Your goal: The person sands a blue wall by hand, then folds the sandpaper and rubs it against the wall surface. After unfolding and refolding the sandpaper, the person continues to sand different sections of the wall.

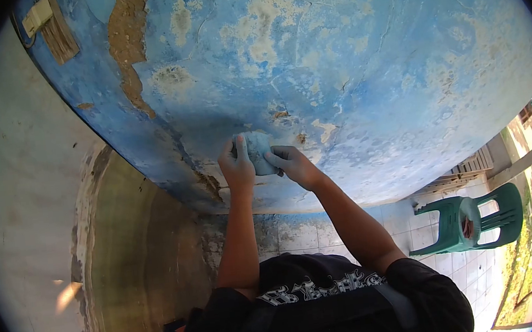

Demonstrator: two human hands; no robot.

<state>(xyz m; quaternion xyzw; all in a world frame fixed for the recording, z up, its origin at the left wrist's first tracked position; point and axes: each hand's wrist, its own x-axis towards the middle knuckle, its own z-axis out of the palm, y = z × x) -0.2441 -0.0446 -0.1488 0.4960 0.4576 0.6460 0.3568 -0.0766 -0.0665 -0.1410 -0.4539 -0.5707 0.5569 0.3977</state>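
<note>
Between my two hands is a dusty grey-blue flat pad (259,152), roughly square with a darker lower edge; its exact kind I cannot tell. My left hand (237,164) grips its left side, thumb laid upward along the face. On the other side, my right hand (294,165) pinches the right edge with the thumb on the front. Pale dust coats the fingers of both hands. Behind the pad rises a blue wall (335,81) with peeling paint, cracks and whitish patches.
Bare brown plaster (127,44) shows at the wall's upper left, near a white switch box (36,17) on wood. A green plastic chair (444,225) with something on its seat stands to the right on a tiled floor (299,234). A doorway-like recess (138,244) lies left.
</note>
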